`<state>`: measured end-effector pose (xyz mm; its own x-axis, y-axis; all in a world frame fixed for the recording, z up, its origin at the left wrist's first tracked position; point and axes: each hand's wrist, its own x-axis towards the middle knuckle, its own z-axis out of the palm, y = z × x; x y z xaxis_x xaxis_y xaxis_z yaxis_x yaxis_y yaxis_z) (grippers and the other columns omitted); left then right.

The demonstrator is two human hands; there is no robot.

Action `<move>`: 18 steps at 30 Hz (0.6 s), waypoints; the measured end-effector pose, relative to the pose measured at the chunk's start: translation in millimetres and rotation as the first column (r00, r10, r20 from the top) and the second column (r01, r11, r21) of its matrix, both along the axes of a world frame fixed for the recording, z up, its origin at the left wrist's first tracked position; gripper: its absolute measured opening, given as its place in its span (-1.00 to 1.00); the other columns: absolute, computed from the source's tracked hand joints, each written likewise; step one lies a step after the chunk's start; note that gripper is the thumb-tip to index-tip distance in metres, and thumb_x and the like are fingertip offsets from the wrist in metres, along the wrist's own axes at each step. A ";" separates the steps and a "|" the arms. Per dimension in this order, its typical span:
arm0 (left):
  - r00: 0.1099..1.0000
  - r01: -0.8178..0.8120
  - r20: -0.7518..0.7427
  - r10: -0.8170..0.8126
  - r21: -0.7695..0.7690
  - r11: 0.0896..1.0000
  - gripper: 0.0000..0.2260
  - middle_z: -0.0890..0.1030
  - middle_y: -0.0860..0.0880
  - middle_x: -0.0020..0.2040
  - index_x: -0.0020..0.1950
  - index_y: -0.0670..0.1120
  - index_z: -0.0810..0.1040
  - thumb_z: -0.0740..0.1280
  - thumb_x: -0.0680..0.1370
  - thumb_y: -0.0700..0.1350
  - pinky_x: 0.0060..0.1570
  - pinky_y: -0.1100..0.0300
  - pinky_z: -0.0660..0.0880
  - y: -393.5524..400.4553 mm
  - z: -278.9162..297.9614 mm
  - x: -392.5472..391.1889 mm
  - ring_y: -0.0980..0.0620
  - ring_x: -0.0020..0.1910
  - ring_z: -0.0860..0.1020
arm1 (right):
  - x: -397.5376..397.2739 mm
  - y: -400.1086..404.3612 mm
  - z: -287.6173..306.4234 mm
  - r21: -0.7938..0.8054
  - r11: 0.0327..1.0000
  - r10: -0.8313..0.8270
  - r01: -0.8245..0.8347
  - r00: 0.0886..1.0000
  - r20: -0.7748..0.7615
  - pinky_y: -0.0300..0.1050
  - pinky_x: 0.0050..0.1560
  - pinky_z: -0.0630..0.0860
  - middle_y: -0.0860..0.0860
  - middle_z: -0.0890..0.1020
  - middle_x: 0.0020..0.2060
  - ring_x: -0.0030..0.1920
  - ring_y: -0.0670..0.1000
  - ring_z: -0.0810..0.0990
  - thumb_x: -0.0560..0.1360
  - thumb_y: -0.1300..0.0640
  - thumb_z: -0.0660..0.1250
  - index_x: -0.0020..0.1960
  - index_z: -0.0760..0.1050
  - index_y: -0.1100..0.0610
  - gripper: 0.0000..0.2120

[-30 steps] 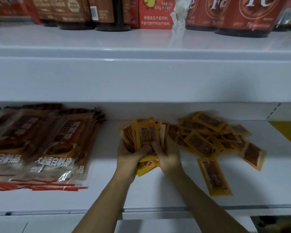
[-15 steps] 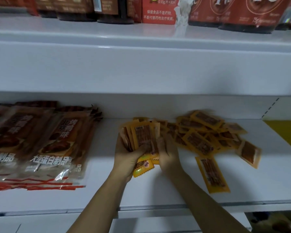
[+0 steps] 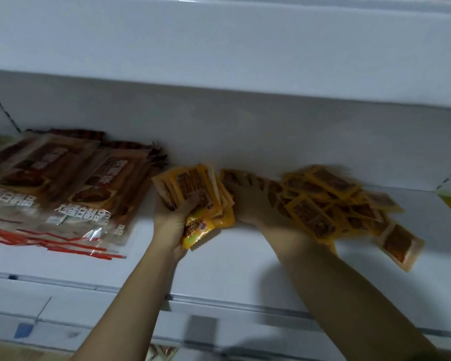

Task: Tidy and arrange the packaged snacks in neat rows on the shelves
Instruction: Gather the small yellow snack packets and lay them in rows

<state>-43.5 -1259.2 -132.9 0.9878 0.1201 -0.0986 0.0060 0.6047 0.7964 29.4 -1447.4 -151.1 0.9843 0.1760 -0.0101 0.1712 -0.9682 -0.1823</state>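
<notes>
My left hand (image 3: 171, 221) grips a fanned stack of yellow sachets (image 3: 197, 190), thumb and fingers curled round its lower end, held just above the middle of the white shelf (image 3: 232, 264); my right hand (image 3: 253, 201) reaches into the loose pile of yellow sachets (image 3: 331, 201) spread toward the shelf's right end near the back wall; it is blurred, so I cannot tell how its fingers lie; one sachet (image 3: 399, 246) lies apart nearer the front edge; large brown snack bags (image 3: 63, 188) lie overlapped at the left end.
</notes>
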 end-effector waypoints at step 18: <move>0.997 0.073 -0.008 -0.073 -0.030 0.997 -0.36 0.55 -0.38 0.32 0.47 -0.20 0.38 0.50 0.43 -0.35 0.07 -0.51 0.50 2.8 2.4 -1.3 -0.48 0.20 0.57 | -43.5 -20.4 27.7 0.670 0.728 -0.230 -0.147 0.868 0.440 0.03 -0.02 0.53 0.01 0.63 -0.15 -0.09 0.07 0.60 0.54 0.08 0.34 -0.04 0.58 0.07 -0.92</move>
<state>-44.9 -1256.4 -130.5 0.9929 0.0444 -0.1102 0.0584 0.6256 0.7780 -14.1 -1467.8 -123.4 0.8332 -0.0919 0.5454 0.3774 -0.6264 -0.6821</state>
